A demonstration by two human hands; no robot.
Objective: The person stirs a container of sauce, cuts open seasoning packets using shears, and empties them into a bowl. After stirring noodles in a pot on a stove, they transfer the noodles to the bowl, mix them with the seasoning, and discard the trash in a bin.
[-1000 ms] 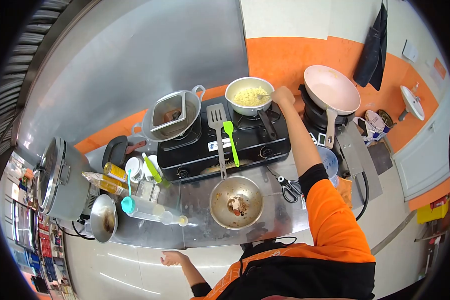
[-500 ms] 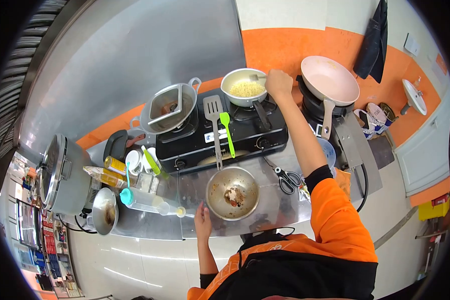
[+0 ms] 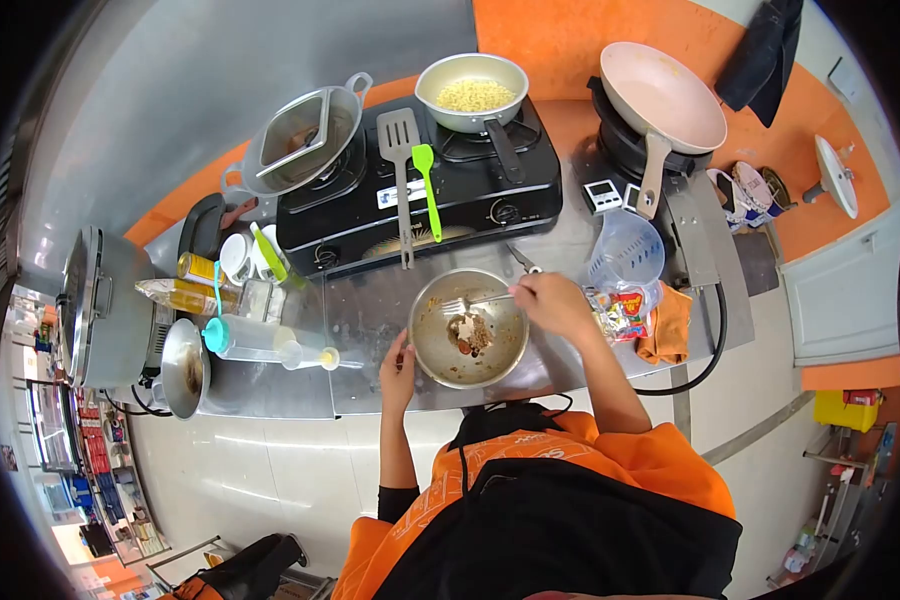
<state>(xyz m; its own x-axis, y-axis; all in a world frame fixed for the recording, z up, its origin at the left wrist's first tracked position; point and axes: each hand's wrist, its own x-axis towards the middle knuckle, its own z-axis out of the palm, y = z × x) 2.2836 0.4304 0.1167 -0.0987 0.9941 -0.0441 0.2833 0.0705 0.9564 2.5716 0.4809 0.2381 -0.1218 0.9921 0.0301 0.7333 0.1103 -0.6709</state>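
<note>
steel bowl (image 3: 500, 352) | left fingers (image 3: 400, 357) beside, hold unclear | right fingers (image 3: 522, 293) clasp fork (image 3: 457, 306), end hidden

1 fork (image 3: 485, 299), 1 metal bowl (image 3: 428, 345), 1 slotted spatula (image 3: 399, 150), 1 green brush (image 3: 428, 180). 1 stove (image 3: 360, 218), 2 knobs (image 3: 506, 213). 1 saucepan (image 3: 463, 122), 1 pink frying pan (image 3: 660, 100), 1 two-handled pot (image 3: 345, 122), 1 rectangular container (image 3: 282, 132). 1 pair of scissors (image 3: 522, 259), partly hidden. 1 clear jug (image 3: 627, 250), 1 orange cloth (image 3: 667, 328), 1 teal-capped bottle (image 3: 253, 341), 1 washbasin (image 3: 836, 178) far right.

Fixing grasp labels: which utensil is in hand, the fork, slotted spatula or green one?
The fork, held in the right hand over the metal bowl; the slotted spatula and green utensil lie across the stove, untouched.
</note>
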